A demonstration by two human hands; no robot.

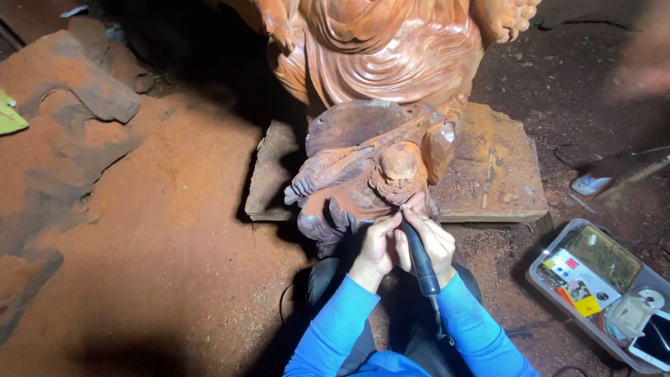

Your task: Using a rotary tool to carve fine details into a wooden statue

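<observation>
- The fingers (pixel 419 222) of the right hand (pixel 434 241) are closed round a dark pen-shaped power tool (pixel 419 257), held low near the tip like a pencil, which looks suited to fine control.
- The tool's small bit (pixel 403 207) touches the small wooden figure (pixel 363 178) just below its round head, and the body of the tool slants back toward the person, its cord (pixel 440 321) trailing down between the blue sleeves (pixel 335 328).
- The left hand (pixel 377 244) is curled shut with its fingertips pressed against the tool beside the right hand (it seems to steady the tip rather than carry any weight).
- The small figure sits close in front of the person, tilted toward them, so the worked spot faces up under the light.
- It leans on a flat wooden block (pixel 492 167), which lifts it off the floor (pixel 174 230) of red dust.
- Farther off stands a large carved statue (pixel 391 49), its folds smooth and pale orange.
- To the near right lies a grey tray (pixel 541 279) holding a small control box, a phone and oddments, within arm's reach.
- At the far right edge another person's blurred hand and a shoe (pixel 590 183) show.
</observation>
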